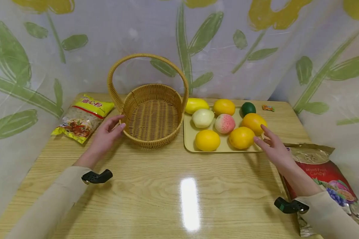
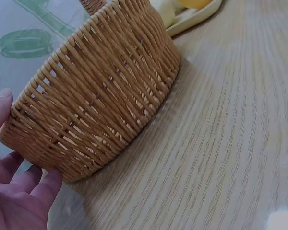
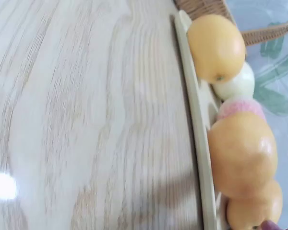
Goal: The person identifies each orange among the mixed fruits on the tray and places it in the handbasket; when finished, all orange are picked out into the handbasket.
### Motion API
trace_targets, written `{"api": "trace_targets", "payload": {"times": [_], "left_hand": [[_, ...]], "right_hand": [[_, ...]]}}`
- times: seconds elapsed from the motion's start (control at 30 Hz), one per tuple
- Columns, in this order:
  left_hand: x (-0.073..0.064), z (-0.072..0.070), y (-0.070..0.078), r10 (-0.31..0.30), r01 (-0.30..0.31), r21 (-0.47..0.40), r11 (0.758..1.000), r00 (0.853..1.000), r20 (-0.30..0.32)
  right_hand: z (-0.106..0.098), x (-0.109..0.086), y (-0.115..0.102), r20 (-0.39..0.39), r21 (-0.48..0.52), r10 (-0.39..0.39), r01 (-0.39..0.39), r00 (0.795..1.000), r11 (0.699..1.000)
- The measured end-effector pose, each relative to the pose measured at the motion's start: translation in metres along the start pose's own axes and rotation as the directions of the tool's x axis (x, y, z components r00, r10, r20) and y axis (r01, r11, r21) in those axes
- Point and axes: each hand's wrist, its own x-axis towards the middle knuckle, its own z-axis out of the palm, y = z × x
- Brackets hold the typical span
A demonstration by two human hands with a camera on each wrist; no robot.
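Note:
My left hand is at the left side of a round wicker basket with a tall arched handle. In the left wrist view its thumb lies by the rim and its fingertips rest low against the outer wall. On a pale yellow tray lie several fruits. My right hand reaches over the tray's right end, fingers spread around the rightmost orange. Its thumb is close to that fruit and to another orange in front. The right wrist view shows only fingertips of this hand.
Also on the tray are a pink peach, a pale green fruit, a yellow fruit and a dark green fruit. A pasta bag lies left, a small candy behind right, a candy bag under the right forearm.

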Motion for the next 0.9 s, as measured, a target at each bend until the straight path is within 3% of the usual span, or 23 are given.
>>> {"api": "trace_targets", "payload": {"times": [0.13,0.43,0.53,0.67,0.9], "left_hand": [[0.001,0.002,-0.001,-0.005,0.005,-0.037,0.999,1.000,0.003],[0.000,0.002,0.001,-0.021,0.021,-0.029,0.999,1.000,0.002],[0.001,0.002,0.002,-0.020,0.021,-0.037,0.999,1.000,0.006],[0.001,0.003,0.001,-0.022,0.023,-0.052,0.998,1.000,0.005],[0.001,0.003,-0.001,-0.029,0.030,-0.051,0.998,0.999,0.012]], "right_hand": [[0.003,0.000,-0.001,-0.014,0.026,0.022,-0.022,1.000,0.999],[0.015,0.010,-0.006,0.059,0.056,-0.014,0.010,0.998,0.998],[0.018,0.015,-0.009,0.070,0.028,0.007,-0.009,0.998,1.000],[0.021,0.022,-0.011,0.067,-0.004,0.049,-0.049,0.997,0.999],[0.027,0.027,-0.016,0.015,-0.012,0.049,-0.049,0.999,0.999]]}}
